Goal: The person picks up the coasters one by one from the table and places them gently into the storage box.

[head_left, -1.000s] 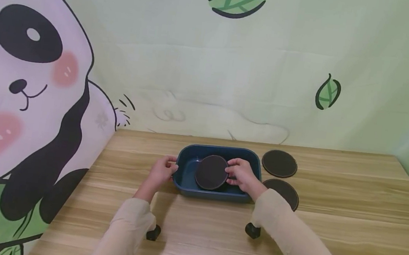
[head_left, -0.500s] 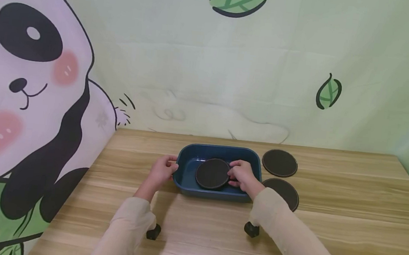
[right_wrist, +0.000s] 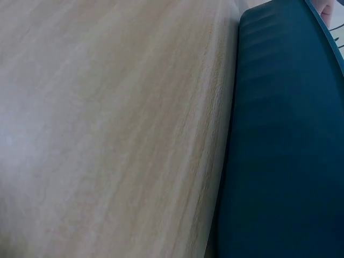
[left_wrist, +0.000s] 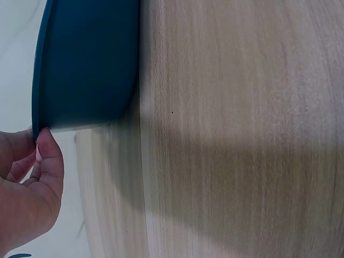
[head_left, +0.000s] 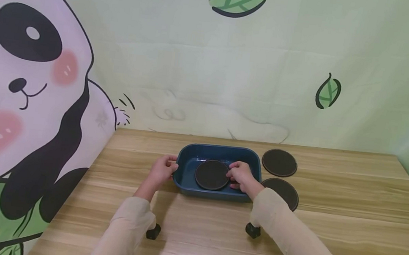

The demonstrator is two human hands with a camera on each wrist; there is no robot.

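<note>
A dark blue rectangular tray (head_left: 215, 195) with raised walls stands on the wooden table. My left hand (head_left: 162, 170) pinches the rim at its left end; in the left wrist view, thumb and fingers of that hand (left_wrist: 37, 183) meet at the tray's (left_wrist: 88, 64) edge. Inside the tray a round black coaster (head_left: 212, 175) looks nearly flat. Reaching over the tray's right end, my right hand (head_left: 242, 177) has its curled fingers at the coaster's right edge. The right wrist view shows only the tray's outer wall (right_wrist: 285, 134), with the coaster and right hand out of sight.
Right of the tray lie two more round black coasters, one farther back (head_left: 279, 162) and one nearer (head_left: 284, 192), partly behind the right sleeve. A panda-printed cloth (head_left: 211, 73) hangs behind the table (head_left: 351, 213).
The coaster in the tray has tipped from a raised tilt toward the camera to nearly flat, with my right hand staying at its edge. My left hand stays on the tray rim.
</note>
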